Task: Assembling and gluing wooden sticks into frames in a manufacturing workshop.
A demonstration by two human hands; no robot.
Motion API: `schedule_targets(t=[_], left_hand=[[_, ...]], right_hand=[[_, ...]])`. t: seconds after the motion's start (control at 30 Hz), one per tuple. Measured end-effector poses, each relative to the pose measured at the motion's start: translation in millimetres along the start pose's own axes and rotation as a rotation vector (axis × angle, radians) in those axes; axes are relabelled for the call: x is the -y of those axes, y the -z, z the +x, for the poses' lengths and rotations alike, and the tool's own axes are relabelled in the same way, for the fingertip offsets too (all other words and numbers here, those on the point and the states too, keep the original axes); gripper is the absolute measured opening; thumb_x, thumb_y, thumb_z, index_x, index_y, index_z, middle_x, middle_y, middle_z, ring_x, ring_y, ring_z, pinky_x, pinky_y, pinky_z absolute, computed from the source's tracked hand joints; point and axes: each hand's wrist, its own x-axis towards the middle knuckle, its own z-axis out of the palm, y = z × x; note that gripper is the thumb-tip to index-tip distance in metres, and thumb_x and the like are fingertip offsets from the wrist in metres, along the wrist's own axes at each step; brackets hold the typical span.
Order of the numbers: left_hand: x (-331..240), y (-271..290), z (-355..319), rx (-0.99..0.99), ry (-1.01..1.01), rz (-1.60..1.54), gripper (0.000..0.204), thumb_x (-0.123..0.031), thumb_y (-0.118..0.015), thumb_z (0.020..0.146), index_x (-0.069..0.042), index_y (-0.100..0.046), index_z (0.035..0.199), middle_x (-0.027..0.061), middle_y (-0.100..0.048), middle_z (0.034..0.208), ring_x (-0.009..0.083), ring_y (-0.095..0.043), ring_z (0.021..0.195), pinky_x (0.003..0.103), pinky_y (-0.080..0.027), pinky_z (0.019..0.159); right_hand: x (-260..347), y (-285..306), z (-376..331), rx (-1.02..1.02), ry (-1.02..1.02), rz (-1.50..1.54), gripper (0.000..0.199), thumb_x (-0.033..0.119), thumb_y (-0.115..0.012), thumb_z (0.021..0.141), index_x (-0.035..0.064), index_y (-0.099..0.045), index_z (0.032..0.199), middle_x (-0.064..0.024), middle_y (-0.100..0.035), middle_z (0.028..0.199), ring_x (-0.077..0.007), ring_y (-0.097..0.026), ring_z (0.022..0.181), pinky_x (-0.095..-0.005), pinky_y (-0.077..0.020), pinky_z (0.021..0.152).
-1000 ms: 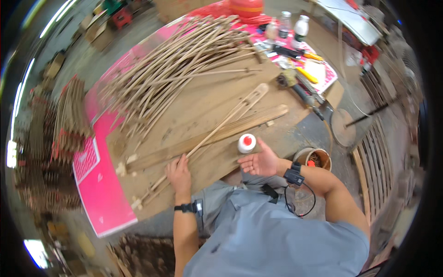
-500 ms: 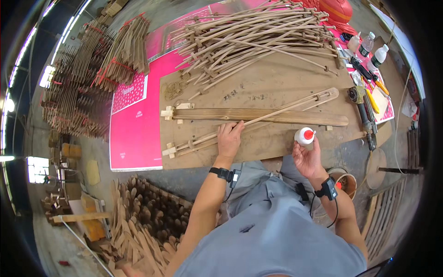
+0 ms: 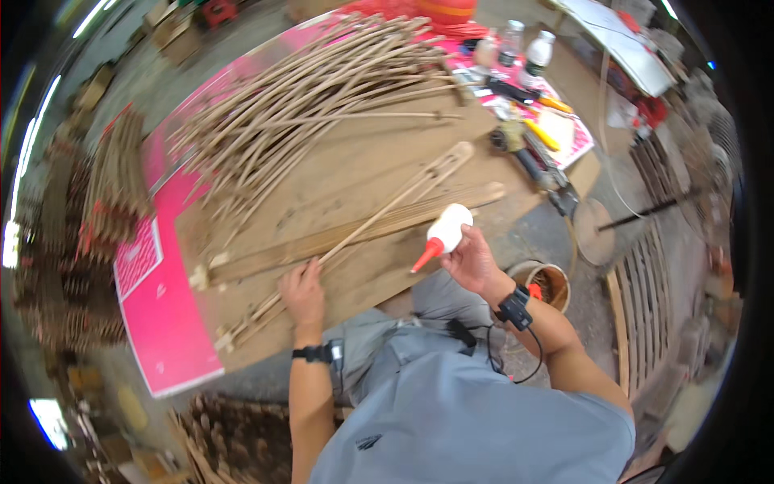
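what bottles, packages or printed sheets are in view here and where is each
White squeeze bottle with red nozzle: held in the right hand, tilted tip down over the wooden board.
Pink printed sheet with white patterned panel: lying flat under the board's left edge.
Two clear bottles with white caps: upright at the far right of the board, beside the hand tools.

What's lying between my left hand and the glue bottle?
In the head view, bare wooden board separates the left hand from the glue bottle.
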Motion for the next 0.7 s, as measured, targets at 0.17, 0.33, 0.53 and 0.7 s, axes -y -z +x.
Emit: schedule_targets(t=[0.17,0.33,0.53,0.7], left_hand=[[-5,-2,2,-0.035,-0.02,-0.034,0.023,-0.014,-0.079,0.086,-0.018,-0.08,0.108,0.0021,-0.067,0.094,0.0246,-0.061,0.088,0.04,-0.045,0.08],[-6,-5,4,-0.047,-0.014,-0.047,0.024,-0.013,-0.08,0.085,-0.017,-0.08,0.109,0.0026,-0.067,0.094,0.0251,-0.06,0.087,0.04,-0.045,0.08],[-7,-7,6,-0.037,-0.011,-0.016,0.022,-0.013,-0.079,0.085,-0.016,-0.08,0.108,0.0035,-0.066,0.092,0.0259,-0.06,0.088,0.041,-0.045,0.081],[-3,-6,0,-0.005,0.016,-0.049,0.024,-0.015,-0.077,0.088,-0.016,-0.079,0.112,0.0046,-0.067,0.093,0.0265,-0.061,0.09,0.042,-0.045,0.084]], right_hand=[[62,-5,-6,0.028,0.478,-0.328,0.053,0.034,-0.066,0.096,-0.0004,-0.054,0.135,-0.0108,-0.068,0.124,-0.0231,-0.068,0.111,-0.0386,-0.0557,0.098],[103,-2,-1,-0.216,0.858,-0.605,0.046,0.02,-0.076,0.094,-0.0025,-0.058,0.13,-0.0097,-0.068,0.121,-0.0179,-0.066,0.11,-0.0335,-0.0554,0.093],[106,1,17,-0.324,0.972,-0.7,0.059,0.013,-0.085,0.086,-0.0005,-0.052,0.134,-0.0091,-0.067,0.123,-0.0188,-0.066,0.112,-0.0352,-0.0553,0.096],[88,6,34,-0.289,1.021,-0.901,0.064,0.012,-0.089,0.081,0.0006,-0.052,0.131,-0.0099,-0.066,0.122,-0.0185,-0.066,0.113,-0.034,-0.0544,0.098]])
